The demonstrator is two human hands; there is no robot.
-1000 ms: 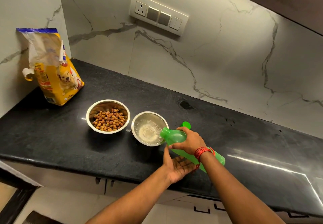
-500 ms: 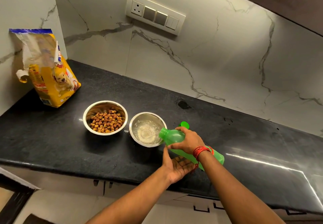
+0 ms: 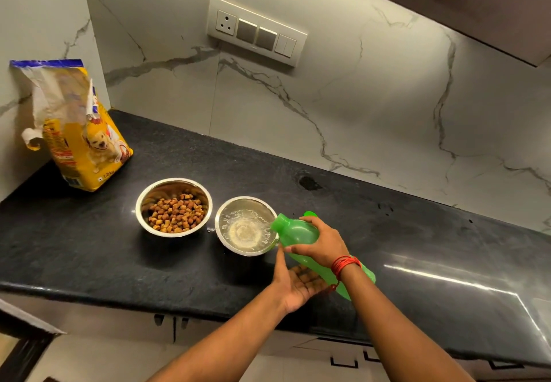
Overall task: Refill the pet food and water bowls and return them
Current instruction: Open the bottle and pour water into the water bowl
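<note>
The right hand [image 3: 320, 243] is gripping the green bottle [image 3: 298, 234] around its body and tilting its mouth over the rim of the water bowl [image 3: 222, 226], where water is landing. The left hand [image 3: 296, 283] is lying open, palm up, under the bottle, holding nothing. The food bowl [image 3: 143, 202], filled with kibble, is sitting just beside it on the counter [image 3: 89, 256]. Risk: over-tilting is likely to overflow the bowl or splash the kibble.

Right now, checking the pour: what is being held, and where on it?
The right hand grips the green bottle around its upper body; the left hand holds nothing.
</note>
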